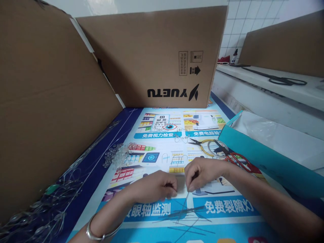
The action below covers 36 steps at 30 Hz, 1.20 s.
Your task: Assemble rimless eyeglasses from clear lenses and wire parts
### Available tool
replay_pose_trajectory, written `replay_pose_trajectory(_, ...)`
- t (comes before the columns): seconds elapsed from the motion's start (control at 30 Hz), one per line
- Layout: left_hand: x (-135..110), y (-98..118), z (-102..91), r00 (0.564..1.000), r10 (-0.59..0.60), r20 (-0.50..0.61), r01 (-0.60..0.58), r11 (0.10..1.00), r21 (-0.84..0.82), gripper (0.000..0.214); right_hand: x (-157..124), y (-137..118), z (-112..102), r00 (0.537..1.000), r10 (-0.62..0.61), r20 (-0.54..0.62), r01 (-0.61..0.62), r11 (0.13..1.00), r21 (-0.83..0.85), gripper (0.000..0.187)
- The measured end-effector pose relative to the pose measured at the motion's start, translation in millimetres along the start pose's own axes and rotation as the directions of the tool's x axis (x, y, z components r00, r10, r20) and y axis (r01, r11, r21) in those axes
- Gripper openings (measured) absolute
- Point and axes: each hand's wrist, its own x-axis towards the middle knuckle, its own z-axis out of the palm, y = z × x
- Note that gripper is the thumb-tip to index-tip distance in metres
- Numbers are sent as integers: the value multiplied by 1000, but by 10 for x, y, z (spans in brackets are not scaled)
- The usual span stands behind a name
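My right hand [202, 172] pinches the upper end of a thin dark wire [187, 198] between thumb and fingers. Beneath it lies a loose heap of similar straight wires [187, 216] on the printed sheet. Beside it, my left hand [158, 185] is closed, thumb against the fingers; whatever it may hold is too small or hidden to see. A bracelet circles the left wrist. Just beyond both hands are several bent wire pieces [181, 158]. Clear glass-like beads or pieces [118, 155] form a pile to the left.
Yellow-handled pliers [207, 145] and red-handled scissors [236, 161] lie past my right hand. A teal box [255, 168] with clear plastic stands right. Cardboard panels [152, 57] wall the back and left. Tangled clear items [43, 216] lie lower left; black scissors [286, 81] rest on a ledge.
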Motion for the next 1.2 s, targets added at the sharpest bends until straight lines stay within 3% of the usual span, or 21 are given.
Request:
replay_pose_trajectory(0.07,17,-9,32,999,45,15,-45,999,4,9,-9,-1,-18,1000,-27,-11,27,999,46,25)
replay_pose_trajectory(0.17,36,-13,44,996,42,-75,-49,994,-93,9,-3,-1,-10,998,-14,55,12,999,40,26)
replay_pose_trajectory(0.27,42,-19,16,992,7,-124,-33,978,-205,11,20,-26,33,994,-10,106,14,999,-37,24)
replay_pose_trajectory(0.47,45,-33,-25,984,-14,-175,-16,986,-168,10,5,-97,48,994,12,107,12,975,-223,24)
replay_pose_trajectory(0.57,46,-26,-46,967,-19,-254,-16,991,-135,9,-2,-114,45,999,32,3,-29,941,-336,29)
replay_pose_trajectory(0.63,50,-19,-59,958,-17,-287,-20,992,-123,9,21,-125,65,985,23,-170,-89,915,-393,28)
replay_pose_trajectory(0.7,59,-21,-61,951,-16,-308,-20,993,-115,9,63,-134,102,933,-9,-360,-153,894,-421,21)
replay_pose_trajectory(0.77,75,-33,-49,946,-16,-324,-22,994,-111,9,112,-133,151,888,-31,-458,-189,885,-426,12)
replay_pose_trajectory(0.97,130,-91,24,948,-17,-319,-33,988,-149,10,201,-69,281,896,-46,-441,-193,855,-481,10)
replay_pose_trajectory(1.2,134,-76,35,944,4,-329,-59,986,-157,11,196,-78,289,900,-48,-433,-206,828,-521,11)
